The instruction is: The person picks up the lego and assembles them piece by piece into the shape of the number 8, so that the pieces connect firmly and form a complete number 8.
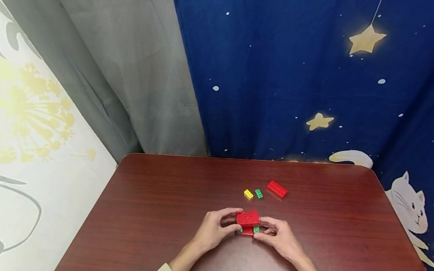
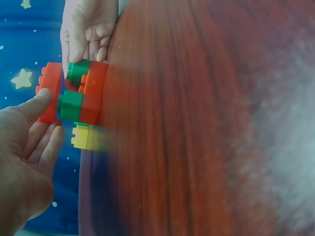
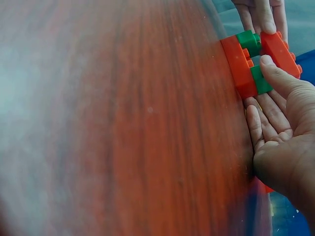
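Near the front middle of the table, a red toy building brick (image 1: 248, 218) is held tilted between the thumb and fingers of my left hand (image 1: 214, 230). Beneath it, a second red brick (image 2: 93, 93) lies on the table with a green brick (image 2: 73, 105) on one end and another green brick (image 2: 80, 72) on the other. A gap shows between the upper red brick and the green ones. My right hand (image 1: 279, 239) pinches the green brick at the right end, its thumb (image 3: 268, 61) against that brick. The upper brick partly hides the lower ones in the head view.
Farther back on the brown table (image 1: 176, 185) lie a small yellow brick (image 1: 248, 194), a small green brick (image 1: 259, 194) and a red brick (image 1: 277, 189). Blue curtain (image 1: 276, 69) with stars hangs behind the table; grey curtain (image 1: 129, 49) and a white patterned one (image 1: 13, 134) are left.
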A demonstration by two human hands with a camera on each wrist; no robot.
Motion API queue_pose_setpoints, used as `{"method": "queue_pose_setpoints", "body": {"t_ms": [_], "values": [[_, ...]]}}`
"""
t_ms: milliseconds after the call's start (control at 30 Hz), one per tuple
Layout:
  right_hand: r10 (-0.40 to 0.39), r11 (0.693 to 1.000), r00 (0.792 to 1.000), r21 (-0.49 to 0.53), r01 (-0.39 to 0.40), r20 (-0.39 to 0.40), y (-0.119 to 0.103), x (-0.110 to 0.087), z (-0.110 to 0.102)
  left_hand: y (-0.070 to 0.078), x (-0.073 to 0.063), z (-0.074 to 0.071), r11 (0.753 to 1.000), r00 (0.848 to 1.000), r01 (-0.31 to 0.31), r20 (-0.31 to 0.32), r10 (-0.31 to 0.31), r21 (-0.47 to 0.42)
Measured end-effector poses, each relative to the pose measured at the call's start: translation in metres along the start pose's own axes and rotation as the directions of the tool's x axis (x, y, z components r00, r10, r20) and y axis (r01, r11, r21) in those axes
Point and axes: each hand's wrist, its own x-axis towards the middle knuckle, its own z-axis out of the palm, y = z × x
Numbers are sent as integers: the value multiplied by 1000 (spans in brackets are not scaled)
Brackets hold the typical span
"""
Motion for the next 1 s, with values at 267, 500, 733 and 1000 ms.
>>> {"method": "queue_pose_setpoints", "body": {"t_ms": [267, 500, 733, 1000], "values": [[10, 1000, 1000, 20, -10, 0, 0, -1, 0, -1, -5, 3, 1000, 999, -11, 30, 11, -6], [-5, 1000, 1000, 19, 5, -11, 1, -1, 1, 1, -7, 2, 1000, 999, -3, 44, 2, 25], [-24, 1000, 1000, -2, 24, -20, 1, -1, 1, 0, -9, 2, 1000, 999, -4, 44, 3, 30], [-19, 1000, 1000, 5, 19, -19, 0, -1, 1, 1, -10, 2, 996, 999, -23, 41, 19, 85]]}}
